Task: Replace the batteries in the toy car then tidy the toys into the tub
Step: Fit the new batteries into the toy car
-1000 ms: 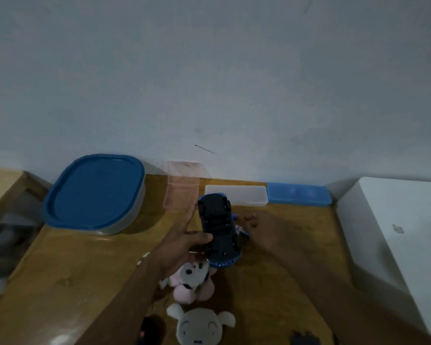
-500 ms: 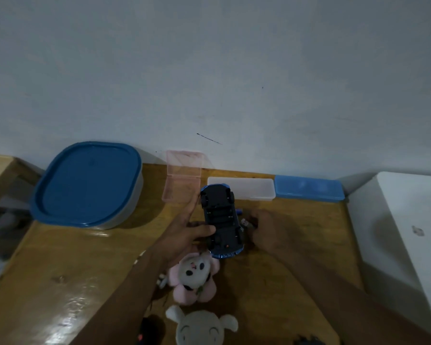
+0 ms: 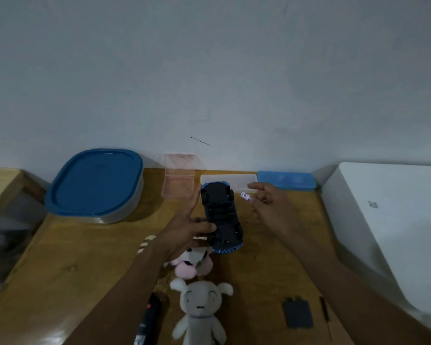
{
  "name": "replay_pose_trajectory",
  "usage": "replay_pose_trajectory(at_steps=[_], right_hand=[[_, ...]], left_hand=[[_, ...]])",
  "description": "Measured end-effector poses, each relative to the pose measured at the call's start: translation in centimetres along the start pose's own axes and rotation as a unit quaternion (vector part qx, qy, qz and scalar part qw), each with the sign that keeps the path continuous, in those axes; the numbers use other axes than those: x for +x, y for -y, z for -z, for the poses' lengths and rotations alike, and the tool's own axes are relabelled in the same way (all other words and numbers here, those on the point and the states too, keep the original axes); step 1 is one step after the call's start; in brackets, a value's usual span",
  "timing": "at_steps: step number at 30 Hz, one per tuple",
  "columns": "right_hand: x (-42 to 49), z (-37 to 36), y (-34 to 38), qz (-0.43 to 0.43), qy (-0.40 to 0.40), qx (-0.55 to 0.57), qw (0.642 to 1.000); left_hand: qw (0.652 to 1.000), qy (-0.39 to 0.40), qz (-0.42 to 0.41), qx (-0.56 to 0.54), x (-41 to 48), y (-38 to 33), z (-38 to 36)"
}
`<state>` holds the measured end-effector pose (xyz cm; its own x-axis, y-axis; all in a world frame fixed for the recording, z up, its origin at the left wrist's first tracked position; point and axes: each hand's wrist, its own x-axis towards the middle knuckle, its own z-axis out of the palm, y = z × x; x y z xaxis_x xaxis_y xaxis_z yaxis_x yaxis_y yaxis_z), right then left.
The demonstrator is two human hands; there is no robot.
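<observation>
Left hand grips toy car, underside up, over table. Right hand, low beside car a moment ago, now lifted, pinching small battery just right of car. Battery swap likely mid-step; lidded tub back left.

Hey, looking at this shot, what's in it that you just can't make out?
Head view:
toy car underside, held by the left hand: too dark and blurred to tell whether cells sit inside.
battery pinched by the right hand: print too small.
pink plush: partly hidden under the left wrist.
black object: covered by the left forearm, cut by the bottom edge.
tub: contents hidden by its lid.
</observation>
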<state>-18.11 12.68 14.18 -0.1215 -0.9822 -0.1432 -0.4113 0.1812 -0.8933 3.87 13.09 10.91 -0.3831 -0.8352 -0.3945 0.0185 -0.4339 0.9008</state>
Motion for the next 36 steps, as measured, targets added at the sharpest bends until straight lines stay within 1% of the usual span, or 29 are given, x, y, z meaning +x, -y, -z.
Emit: replay_pose_trajectory(at_steps=[3, 5, 8, 11, 14, 17, 20, 22, 27, 31, 34, 36], right_hand=[[-2.2, 0.3, 0.3, -0.004, 0.007, 0.050, 0.999], [-3.3, 0.4, 0.2, -0.001, -0.011, 0.077, 0.997], [-4.1, 0.9, -0.4, 0.008, -0.036, 0.068, 0.997], [-4.2, 1.5, -0.5, 0.009, -0.012, 0.084, 0.996], [-3.8, 2.3, -0.2, 0.011, 0.019, 0.106, 0.994], [-3.3, 2.7, 0.4, 0.012, 0.010, 0.111, 0.994], [-3.0, 2.4, 0.6, 0.052, -0.041, 0.069, 0.995], [-3.1, 1.9, 0.7, 0.066, -0.054, 0.036, 0.996], [-4.0, -0.2, 0.7, 0.057, -0.107, -0.005, 0.993], [-4.3, -1.4, 0.1, 0.038, -0.129, -0.036, 0.990], [-4.6, -2.2, 0.1, 0.019, -0.154, -0.027, 0.988], [-4.8, -2.9, 0.4, 0.018, -0.164, -0.043, 0.985]], left_hand=[[1.000, 0.000, -0.006, 0.008, -1.3, 0.2, -1.2], [1.000, -0.003, -0.014, 0.009, -2.2, 0.3, -1.9], [0.999, -0.012, -0.025, 0.021, -3.1, 0.3, -2.7], [0.999, -0.027, -0.028, 0.025, -3.1, 0.1, -3.3], [0.999, -0.024, -0.027, 0.012, -2.7, -0.3, -4.0], [1.000, -0.022, -0.018, 0.000, -2.3, -0.5, -5.0], [1.000, -0.021, -0.016, -0.013, -2.0, -0.4, -5.9], [0.999, -0.027, -0.017, -0.017, -1.8, -0.2, -6.4], [0.999, -0.022, -0.017, -0.020, -1.9, 0.1, -6.2], [0.999, -0.015, -0.017, -0.024, -1.9, -0.3, -5.0], [1.000, -0.017, -0.007, 0.000, -1.8, -0.5, -4.1], [1.000, -0.010, -0.001, 0.017, -1.8, -0.5, -3.5]])
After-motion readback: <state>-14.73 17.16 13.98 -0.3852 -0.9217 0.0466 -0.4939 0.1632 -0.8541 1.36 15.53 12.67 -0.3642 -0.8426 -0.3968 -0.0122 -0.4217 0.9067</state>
